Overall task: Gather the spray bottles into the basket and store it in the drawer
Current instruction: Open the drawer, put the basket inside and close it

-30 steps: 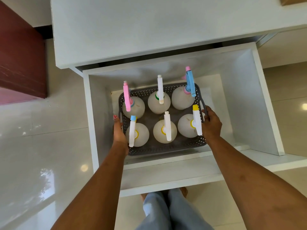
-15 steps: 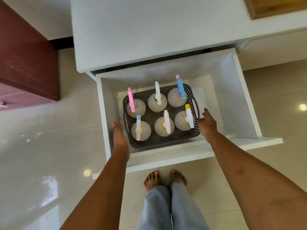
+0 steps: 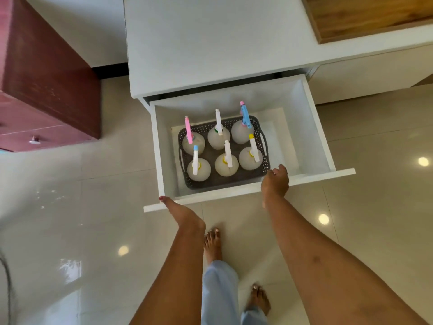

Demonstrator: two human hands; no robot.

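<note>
A dark grey perforated basket sits on the floor of an open white drawer, toward its left side. Several white spray bottles stand upright in it in two rows, among them one with a pink nozzle and one with a blue nozzle. My left hand rests at the drawer's front panel near its left end, holding nothing. My right hand hovers over the front edge beside the basket's near right corner, fingers loosely curled and empty.
The drawer juts out from a white cabinet over a glossy tiled floor. A dark red cabinet stands at the left. A wooden tray lies on the countertop at the upper right. My bare feet are just before the drawer.
Both hands have let go of the basket and pulled back to the drawer's front edge. The view has drawn back and higher, and one foot has stepped backward.
</note>
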